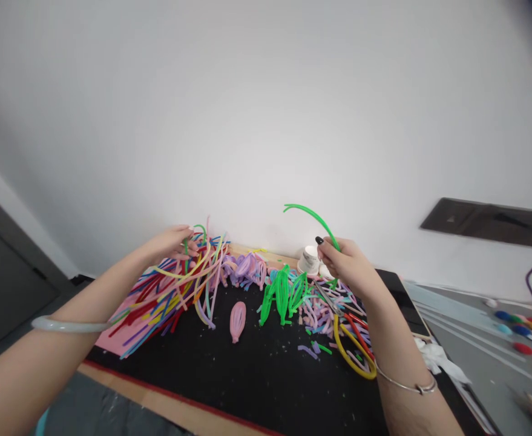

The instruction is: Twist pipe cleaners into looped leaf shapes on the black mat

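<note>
My right hand [341, 260] is closed around green pipe cleaners [313, 213], whose free ends arc up to the left against the wall. At the left, my left hand [177, 243] has its fingers curled on another green pipe cleaner [186, 251], above a heap of long multicoloured pipe cleaners [166, 293]. Between my hands, bundled green pipe cleaner shapes [282, 297] lie on the black mat [266, 375]. A pink bundled shape [237, 321] rests alone to their left. Behind it is a pile of purple and pink bundles [246, 269].
Scissors [354, 357] with yellow and red handles lie under my right forearm, beside short cut pieces [318, 312]. A white paper cup [310, 261] stands by the wall. To the right are a dark tablet-like slab [399, 300], crumpled white tissue [438, 357] and coloured pompoms [522, 330].
</note>
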A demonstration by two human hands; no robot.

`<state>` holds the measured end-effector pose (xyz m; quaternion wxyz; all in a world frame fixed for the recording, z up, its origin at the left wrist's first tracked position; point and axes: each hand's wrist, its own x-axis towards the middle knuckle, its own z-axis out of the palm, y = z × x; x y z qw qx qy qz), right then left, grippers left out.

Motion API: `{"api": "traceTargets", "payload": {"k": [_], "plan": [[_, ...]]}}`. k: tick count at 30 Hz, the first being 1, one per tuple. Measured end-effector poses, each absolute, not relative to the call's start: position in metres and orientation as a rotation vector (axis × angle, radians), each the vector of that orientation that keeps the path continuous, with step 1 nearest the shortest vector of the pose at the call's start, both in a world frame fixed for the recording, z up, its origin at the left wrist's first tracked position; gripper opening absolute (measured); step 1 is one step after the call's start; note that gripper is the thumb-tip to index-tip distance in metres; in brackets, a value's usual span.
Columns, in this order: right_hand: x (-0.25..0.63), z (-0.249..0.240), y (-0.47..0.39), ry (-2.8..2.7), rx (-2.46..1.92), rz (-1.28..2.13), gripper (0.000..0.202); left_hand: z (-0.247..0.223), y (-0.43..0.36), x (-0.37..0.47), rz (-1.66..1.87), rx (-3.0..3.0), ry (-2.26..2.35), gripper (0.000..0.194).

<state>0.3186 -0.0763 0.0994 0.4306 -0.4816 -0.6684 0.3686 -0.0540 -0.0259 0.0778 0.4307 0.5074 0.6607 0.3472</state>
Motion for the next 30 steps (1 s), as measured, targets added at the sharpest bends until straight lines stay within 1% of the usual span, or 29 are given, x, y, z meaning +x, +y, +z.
{"api": "traceTargets", "payload": {"k": [4, 6, 8, 12, 15, 18, 21, 24, 26, 28, 30], "plan": [[0.32, 0.098, -0.076, -1.634, -1.194, 0.973, 0.03, 0.097, -0.027, -0.049, 0.812, 1.448, 1.66, 0.028], [0.32, 0.098, -0.076, -1.592, -1.169, 1.022, 0.03, 0.108, -0.028, -0.042, 0.883, 1.549, 1.689, 0.026], [0.319, 0.097, -0.077, -1.53, -1.116, 1.102, 0.03, 0.12, -0.031, -0.033, 1.024, 1.607, 1.666, 0.025], [0.312, 0.099, -0.08, -1.433, -0.961, 1.302, 0.032, 0.143, -0.045, -0.006, 1.282, 1.516, 1.366, 0.023], [0.308, 0.102, -0.086, -1.399, -0.894, 1.383, 0.033, 0.147, -0.059, 0.019, 1.273, 1.324, 1.149, 0.018], [0.31, 0.102, -0.093, -1.355, -0.873, 1.407, 0.028, 0.126, -0.069, 0.049, 1.054, 1.262, 1.035, 0.022], [0.315, 0.096, -0.099, -1.283, -0.885, 1.359, 0.025, 0.081, -0.073, 0.083, 0.785, 1.28, 1.027, 0.031], [0.317, 0.083, -0.104, -1.251, -0.935, 1.3, 0.025, 0.036, -0.069, 0.113, 0.62, 1.399, 1.049, 0.036], [0.316, 0.072, -0.107, -1.298, -0.964, 1.257, 0.025, 0.018, -0.065, 0.124, 0.654, 1.57, 1.165, 0.037], [0.313, 0.063, -0.11, -1.383, -0.987, 1.177, 0.024, 0.014, -0.062, 0.127, 0.86, 1.845, 1.332, 0.029], [0.308, 0.056, -0.111, -1.459, -1.005, 1.102, 0.023, 0.021, -0.063, 0.125, 1.09, 2.012, 1.468, 0.024]]}}
